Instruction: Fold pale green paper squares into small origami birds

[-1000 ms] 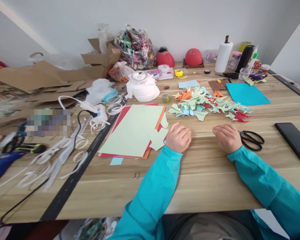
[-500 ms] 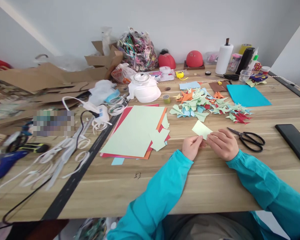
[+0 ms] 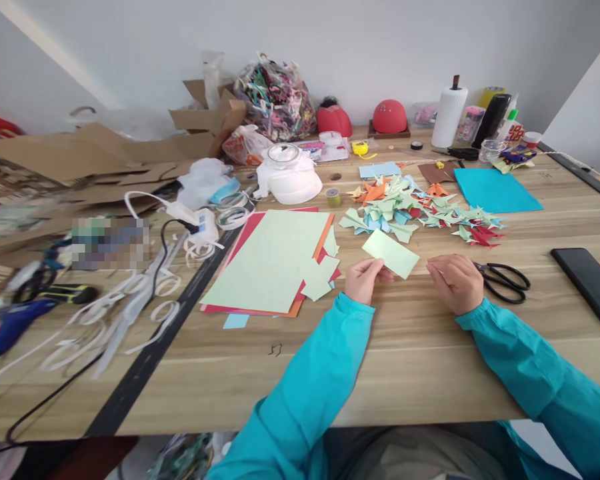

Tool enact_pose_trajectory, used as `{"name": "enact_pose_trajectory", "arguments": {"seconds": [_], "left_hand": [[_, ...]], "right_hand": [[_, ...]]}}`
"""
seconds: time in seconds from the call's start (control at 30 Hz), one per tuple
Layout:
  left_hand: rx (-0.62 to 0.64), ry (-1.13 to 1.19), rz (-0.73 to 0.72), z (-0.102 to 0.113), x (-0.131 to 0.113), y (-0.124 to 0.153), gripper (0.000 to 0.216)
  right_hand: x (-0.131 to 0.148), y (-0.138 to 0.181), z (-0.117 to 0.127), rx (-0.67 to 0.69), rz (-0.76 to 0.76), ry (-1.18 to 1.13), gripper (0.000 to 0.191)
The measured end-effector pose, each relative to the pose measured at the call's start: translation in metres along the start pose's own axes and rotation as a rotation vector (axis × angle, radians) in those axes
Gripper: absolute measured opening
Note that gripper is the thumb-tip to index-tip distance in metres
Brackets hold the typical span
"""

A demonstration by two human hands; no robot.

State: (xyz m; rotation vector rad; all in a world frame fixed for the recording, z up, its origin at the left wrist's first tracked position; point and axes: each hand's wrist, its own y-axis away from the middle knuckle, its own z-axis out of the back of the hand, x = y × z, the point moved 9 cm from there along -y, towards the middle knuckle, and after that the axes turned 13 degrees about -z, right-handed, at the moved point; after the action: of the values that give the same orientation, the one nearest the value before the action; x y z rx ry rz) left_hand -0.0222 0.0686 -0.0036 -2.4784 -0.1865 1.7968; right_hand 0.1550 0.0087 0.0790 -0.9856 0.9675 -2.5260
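Note:
A pale green rectangular sheet of paper (image 3: 393, 253) is pinched at its lower left edge between the thumb and fingers of my left hand (image 3: 363, 280). The sheet is held tilted just above the table. To its right, my right hand (image 3: 455, 283) is apart from it, fingers curled together with nothing visible in them. Black-handled scissors (image 3: 505, 280) lie beside that hand, their blades partly hidden behind it. Beyond the sheet is a pile of folded paper pieces (image 3: 390, 203) in green, blue, orange and red.
Left of my hands lies a stack of coloured paper (image 3: 270, 260) with cut green scraps (image 3: 320, 277). A black phone (image 3: 590, 283) is at the right, a turquoise sheet (image 3: 497, 190) at the back right. Cables (image 3: 165, 287) and a glue gun (image 3: 15, 323) crowd the left side.
My left hand has moved left with the green paper, which now shows more of its surface. My right hand has come off the paper and shifted slightly right.

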Motion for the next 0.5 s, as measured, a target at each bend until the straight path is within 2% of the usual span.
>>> {"name": "enact_pose_trajectory", "arguments": {"seconds": [0.07, 0.13, 0.2, 0.3, 0.5], "left_hand": [[0.098, 0.018, 0.057, -0.009, 0.004, 0.003, 0.03], [0.229, 0.01, 0.117, -0.021, 0.009, 0.009, 0.031], [0.349, -0.025, 0.157, -0.032, 0.011, 0.015, 0.032], [0.407, -0.063, 0.157, -0.037, 0.011, 0.019, 0.033], [0.295, -0.147, 0.05, -0.026, 0.006, 0.012, 0.031]], "right_hand": [[-0.018, -0.004, -0.007, 0.078, -0.253, -0.16, 0.019], [-0.034, 0.0, -0.024, 0.231, -0.507, -0.368, 0.028], [-0.039, 0.007, -0.042, 0.395, -0.684, -0.556, 0.031], [-0.043, 0.016, -0.056, 0.485, -0.818, -0.707, 0.032], [-0.045, 0.023, -0.063, 0.495, -0.906, -0.806, 0.033]]}}
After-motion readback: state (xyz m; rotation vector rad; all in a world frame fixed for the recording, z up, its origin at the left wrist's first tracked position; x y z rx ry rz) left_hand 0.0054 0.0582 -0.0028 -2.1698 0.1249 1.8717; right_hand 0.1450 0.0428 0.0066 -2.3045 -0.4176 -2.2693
